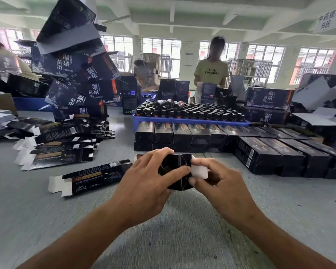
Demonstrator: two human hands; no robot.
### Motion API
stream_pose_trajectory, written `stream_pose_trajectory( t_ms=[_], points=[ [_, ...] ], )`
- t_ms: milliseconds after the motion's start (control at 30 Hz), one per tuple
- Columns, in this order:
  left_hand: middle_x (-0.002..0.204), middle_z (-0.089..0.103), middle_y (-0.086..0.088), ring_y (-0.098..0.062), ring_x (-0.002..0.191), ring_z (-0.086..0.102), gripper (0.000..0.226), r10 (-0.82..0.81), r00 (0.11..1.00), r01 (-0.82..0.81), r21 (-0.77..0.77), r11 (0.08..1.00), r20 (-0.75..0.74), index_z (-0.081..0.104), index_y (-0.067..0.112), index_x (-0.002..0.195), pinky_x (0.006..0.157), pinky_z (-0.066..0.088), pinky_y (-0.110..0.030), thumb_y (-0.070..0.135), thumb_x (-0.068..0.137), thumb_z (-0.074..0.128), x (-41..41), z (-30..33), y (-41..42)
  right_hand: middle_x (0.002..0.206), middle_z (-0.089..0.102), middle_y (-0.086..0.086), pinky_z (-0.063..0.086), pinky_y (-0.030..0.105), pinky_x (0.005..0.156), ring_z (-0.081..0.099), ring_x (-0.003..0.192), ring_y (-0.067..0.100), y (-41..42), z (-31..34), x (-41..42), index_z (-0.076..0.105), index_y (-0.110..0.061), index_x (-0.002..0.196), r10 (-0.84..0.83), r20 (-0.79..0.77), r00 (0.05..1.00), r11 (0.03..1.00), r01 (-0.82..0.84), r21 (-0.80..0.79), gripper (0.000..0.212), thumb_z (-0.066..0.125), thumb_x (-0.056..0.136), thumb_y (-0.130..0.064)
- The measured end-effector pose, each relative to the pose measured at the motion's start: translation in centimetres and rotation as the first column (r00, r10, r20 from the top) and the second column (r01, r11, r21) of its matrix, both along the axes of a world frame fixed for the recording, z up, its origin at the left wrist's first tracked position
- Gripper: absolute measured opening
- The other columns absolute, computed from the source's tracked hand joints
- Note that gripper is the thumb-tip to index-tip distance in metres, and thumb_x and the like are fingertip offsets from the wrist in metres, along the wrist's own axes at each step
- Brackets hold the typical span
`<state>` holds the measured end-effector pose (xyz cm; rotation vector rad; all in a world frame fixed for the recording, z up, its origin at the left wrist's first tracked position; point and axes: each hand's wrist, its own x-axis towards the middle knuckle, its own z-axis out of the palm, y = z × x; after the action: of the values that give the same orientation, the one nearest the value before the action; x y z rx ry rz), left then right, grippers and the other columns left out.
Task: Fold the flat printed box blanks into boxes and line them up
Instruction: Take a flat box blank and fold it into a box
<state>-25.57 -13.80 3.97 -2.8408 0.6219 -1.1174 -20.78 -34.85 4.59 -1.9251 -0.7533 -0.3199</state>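
Box (pixel 175 171) end-on, body hidden — 2 hands grip it.

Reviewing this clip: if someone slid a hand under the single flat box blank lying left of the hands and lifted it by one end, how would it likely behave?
The flat box blank looks like thin printed card, so it probably weighs little and would sag if lifted by one end. Its white end flaps stick out loose and would likely flop. Its glossy dark print suggests it slides easily on the grey table.
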Motion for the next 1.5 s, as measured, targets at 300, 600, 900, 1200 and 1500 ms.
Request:
stream_pose_trajectory(
  t_ms=[300,600,900,1200,1500],
  points=[
    [0.142,0.047,-0.015,-0.035,0.121,0.056,0.068,0.011,0.999,-0.010,-0.023,1.000,0.050,0.045,0.035,0.140,0.085,0.057,-0.048,0.031,0.079,0.075,0.14,0.00,-0.04,0.103,0.073,-0.020,0.058,0.020,0.073,0.071,0.089,0.004,0.16,-0.13,-0.11,0.059,-0.041,0.099,0.019,-0.052,0.998,0.996,-0.014,0.083,0.032,0.080,0.084,-0.022],
    [0.147,0.045,-0.005,-0.024,0.131,0.049,0.085,-0.064,0.996,0.072,-0.128,0.989,0.061,0.026,0.018,0.156,0.098,0.050,-0.040,0.037,0.083,0.067,0.03,-0.07,-0.15,0.095,0.075,-0.018,0.055,0.016,0.071,0.071,0.085,0.003,0.24,0.14,0.08,0.069,-0.036,0.102,0.069,-0.116,0.991,0.980,-0.045,0.196,0.016,0.071,0.091,-0.024],
    [0.149,0.046,-0.003,-0.022,0.133,0.049,0.082,-0.092,0.994,0.100,-0.138,0.985,0.067,0.027,0.015,0.155,0.102,0.050,-0.038,0.041,0.086,0.063,-0.03,-0.16,-0.64,0.084,0.077,-0.007,0.056,0.019,0.066,0.072,0.076,0.011,0.20,0.12,0.53,0.076,-0.031,0.094,0.093,-0.169,0.981,0.973,-0.053,0.226,0.009,0.073,0.089,-0.025],
    [0.149,0.042,0.000,-0.020,0.133,0.047,0.089,-0.084,0.993,0.095,-0.131,0.987,0.088,0.025,0.017,0.156,0.100,0.051,-0.038,0.041,0.083,0.071,0.23,-0.42,-0.58,0.079,0.076,-0.015,0.049,0.008,0.061,0.069,0.069,-0.003,0.46,0.26,0.04,0.073,-0.035,0.091,0.052,-0.098,0.994,0.973,-0.028,0.227,0.016,0.074,0.089,-0.019],
    [0.148,0.043,0.002,-0.017,0.132,0.046,0.089,-0.055,0.994,0.070,-0.162,0.984,0.095,0.027,0.016,0.155,0.103,0.041,-0.031,0.048,0.083,0.068,0.16,-0.24,-0.69,0.090,0.076,-0.013,0.055,0.019,0.064,0.070,0.077,0.007,-0.01,0.46,0.23,0.074,-0.034,0.100,0.079,-0.094,0.992,0.979,-0.060,0.195,0.012,0.069,0.093,-0.027]
  ],
)
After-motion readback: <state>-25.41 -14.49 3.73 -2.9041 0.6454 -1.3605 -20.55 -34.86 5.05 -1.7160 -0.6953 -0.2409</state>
